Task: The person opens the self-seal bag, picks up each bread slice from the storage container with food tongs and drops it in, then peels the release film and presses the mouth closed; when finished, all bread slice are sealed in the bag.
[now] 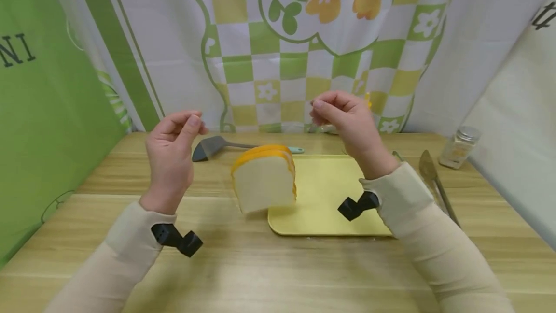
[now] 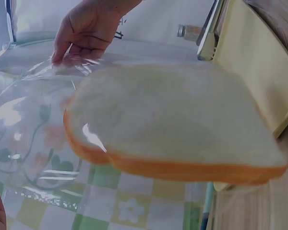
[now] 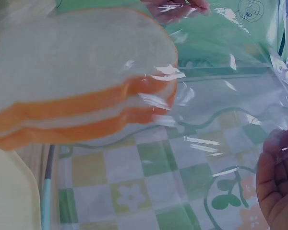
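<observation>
Two slices of bread (image 1: 264,182) with orange-brown crusts hang inside a clear plastic bag (image 3: 216,91), over the left edge of a yellow tray. My left hand (image 1: 171,151) pinches one top corner of the bag between thumb and fingers. On the other side my right hand (image 1: 349,122) pinches the opposite corner, raised above the tray. The film stretches between both hands and shows shiny reflections in the wrist views. In the left wrist view the slices (image 2: 168,115) lie close to the camera, with the right hand (image 2: 89,31) beyond them gripping the film.
The yellow tray (image 1: 323,206) lies on the wooden table (image 1: 243,269). Behind the bread is a turner (image 1: 210,148) with a dark blade. To the right lie a metal utensil (image 1: 429,168) and a glass jar (image 1: 459,149). A checked cloth (image 1: 265,74) hangs at the back.
</observation>
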### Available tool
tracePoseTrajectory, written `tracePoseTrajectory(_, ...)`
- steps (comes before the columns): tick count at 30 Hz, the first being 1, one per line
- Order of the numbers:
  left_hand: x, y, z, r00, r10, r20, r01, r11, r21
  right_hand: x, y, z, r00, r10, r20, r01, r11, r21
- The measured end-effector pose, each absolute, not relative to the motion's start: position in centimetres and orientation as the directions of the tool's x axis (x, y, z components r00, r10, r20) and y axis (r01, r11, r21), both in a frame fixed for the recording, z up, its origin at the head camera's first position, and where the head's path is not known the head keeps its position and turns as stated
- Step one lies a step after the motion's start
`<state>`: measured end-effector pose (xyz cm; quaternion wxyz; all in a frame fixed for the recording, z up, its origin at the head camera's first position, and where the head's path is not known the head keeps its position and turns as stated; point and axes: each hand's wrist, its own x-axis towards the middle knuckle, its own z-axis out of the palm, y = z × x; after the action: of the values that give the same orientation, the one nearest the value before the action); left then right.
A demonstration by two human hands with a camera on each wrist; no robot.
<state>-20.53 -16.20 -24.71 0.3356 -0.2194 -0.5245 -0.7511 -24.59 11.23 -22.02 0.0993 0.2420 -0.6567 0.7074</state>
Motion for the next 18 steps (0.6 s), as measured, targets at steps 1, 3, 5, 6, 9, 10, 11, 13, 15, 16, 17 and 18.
tracePoseTrajectory(1, -20.5, -16.2, -24.6, -0.670, -0.262, 0.695, 0.742, -0.212, 0.636, -24.5, 11.4, -21.9, -0.854, -0.170, 0.491, -0.475, -0.129, -0.871)
tracePoseTrajectory(3, -20.4, -16.1, -24.4, -0.659, -0.238, 0.714, 0.752, -0.215, 0.622, -24.3, 11.7, -21.8, -0.839, -0.159, 0.520, -0.499, -0.156, -0.853)
tracePoseTrajectory(5, -20.2, -16.2, -24.3, -0.652, -0.213, 0.728, 0.758, -0.219, 0.615, -24.2, 12.0, -21.8, -0.824, -0.158, 0.543, -0.518, -0.174, -0.837)
tracePoseTrajectory(6, -20.2, -16.2, -24.2, -0.651, -0.201, 0.732, 0.758, -0.221, 0.613, -24.1, 12.2, -21.8, -0.818, -0.164, 0.552, -0.525, -0.183, -0.831)
tracePoseTrajectory(9, -19.9, -16.4, -24.0, -0.653, -0.157, 0.741, 0.755, -0.219, 0.618, -24.0, 12.7, -21.9, -0.797, -0.187, 0.574, -0.550, -0.166, -0.818)
tracePoseTrajectory(10, -19.7, -16.5, -23.9, -0.656, -0.141, 0.742, 0.751, -0.218, 0.623, -23.9, 12.9, -21.9, -0.791, -0.196, 0.579, -0.558, -0.153, -0.815)
tracePoseTrajectory(11, -19.6, -16.6, -23.9, -0.661, -0.125, 0.740, 0.746, -0.214, 0.630, -23.8, 13.0, -21.9, -0.787, -0.206, 0.582, -0.565, -0.141, -0.813)
tracePoseTrajectory(13, -19.4, -16.8, -23.8, -0.672, -0.098, 0.734, 0.737, -0.192, 0.648, -23.8, 13.3, -21.9, -0.780, -0.222, 0.585, -0.573, -0.120, -0.810)
tracePoseTrajectory(15, -19.3, -17.0, -23.7, -0.681, -0.082, 0.727, 0.730, -0.149, 0.667, -23.7, 13.5, -21.9, -0.779, -0.228, 0.584, -0.573, -0.117, -0.811)
tracePoseTrajectory(16, -19.3, -17.1, -23.8, -0.686, -0.076, 0.723, 0.726, -0.132, 0.675, -23.6, 13.5, -21.9, -0.779, -0.227, 0.584, -0.572, -0.121, -0.811)
tracePoseTrajectory(17, -19.3, -17.2, -23.8, -0.691, -0.073, 0.719, 0.722, -0.111, 0.683, -23.6, 13.6, -21.9, -0.781, -0.225, 0.583, -0.571, -0.124, -0.812)
tracePoseTrajectory(18, -19.3, -17.3, -23.8, -0.694, -0.069, 0.717, 0.720, -0.092, 0.688, -23.6, 13.6, -21.9, -0.783, -0.221, 0.582, -0.568, -0.129, -0.813)
